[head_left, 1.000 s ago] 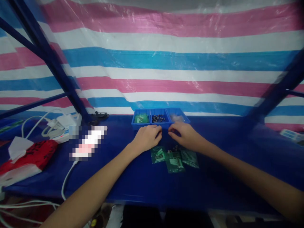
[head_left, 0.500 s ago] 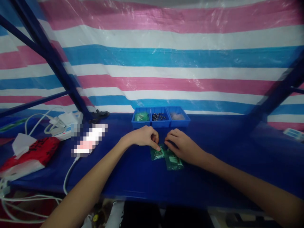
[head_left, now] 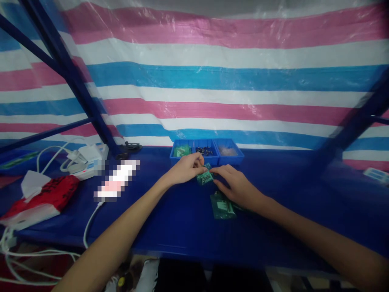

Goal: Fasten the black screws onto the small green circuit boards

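Head view: left hand (head_left: 185,168) pinches a small green bag (head_left: 205,177) just near of the blue bins (head_left: 226,159).
Right hand (head_left: 238,187), fingers loosely spread, touches it; a pick-up in hand, likely needing a two-handed hold.

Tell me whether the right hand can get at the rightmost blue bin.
Probably yes. The right hand rests just before the rightmost blue bin, open-topped, only bare bench between. The left hand pinches a green packet aside.

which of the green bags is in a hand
The small green bag pinched in the left hand; the other green bag lies flat on the table.
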`<state>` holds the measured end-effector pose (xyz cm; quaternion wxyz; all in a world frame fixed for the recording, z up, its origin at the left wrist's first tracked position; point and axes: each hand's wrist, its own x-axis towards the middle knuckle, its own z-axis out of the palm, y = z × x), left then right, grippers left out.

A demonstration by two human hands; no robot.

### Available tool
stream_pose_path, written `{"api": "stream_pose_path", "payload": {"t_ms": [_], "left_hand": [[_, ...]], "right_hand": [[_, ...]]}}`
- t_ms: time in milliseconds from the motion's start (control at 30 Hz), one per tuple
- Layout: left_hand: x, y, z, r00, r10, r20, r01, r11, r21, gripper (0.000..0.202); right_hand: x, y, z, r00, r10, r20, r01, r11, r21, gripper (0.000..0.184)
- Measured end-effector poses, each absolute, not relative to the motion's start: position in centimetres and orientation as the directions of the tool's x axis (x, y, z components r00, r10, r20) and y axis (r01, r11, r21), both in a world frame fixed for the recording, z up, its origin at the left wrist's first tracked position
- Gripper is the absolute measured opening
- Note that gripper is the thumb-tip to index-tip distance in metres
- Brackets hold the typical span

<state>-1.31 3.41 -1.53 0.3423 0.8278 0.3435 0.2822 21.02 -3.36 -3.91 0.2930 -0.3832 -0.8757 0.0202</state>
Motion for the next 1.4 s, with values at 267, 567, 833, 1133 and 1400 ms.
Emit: {"api": "stream_pose_path", "payload": {"t_ms": [267,567,833,1133,1400], "left_hand": [[0.9,2.3,-3.1,0.498,0.781,0.377,0.276,-0.555,0.784,0.008],[1.2,1.1,-2.4,0.533,0.745,0.402,0.196,-0.570,0.798,0.040],[0.9,1.3,-2.9,0.537,0.612,0.580,0.448,-0.790,0.419,0.012],[1.0,1.1,-3.3,0.566,0.618,0.546,0.466,-0.786,0.406,0.006],[0.9,1.3,-3.5,0.629,0.575,0.523,0.434,-0.818,0.377,0.052]], "right_hand": [[21.6,-2.5,-4.4,-0.490,0.713,0.501,0.715,0.657,-0.237,0.036],[21.7,-2.5,-3.5,-0.380,0.691,0.615,0.702,0.648,-0.294,0.024],[21.8,-2.0,-3.3,-0.169,0.848,0.502,0.562,0.502,-0.658,0.014],[21.7,-2.3,-2.9,-0.192,0.863,0.467,0.634,0.472,-0.613,0.026],[21.9,-1.7,-3.6,-0.169,0.945,0.281,0.326,0.323,-0.889,0.027]]}}
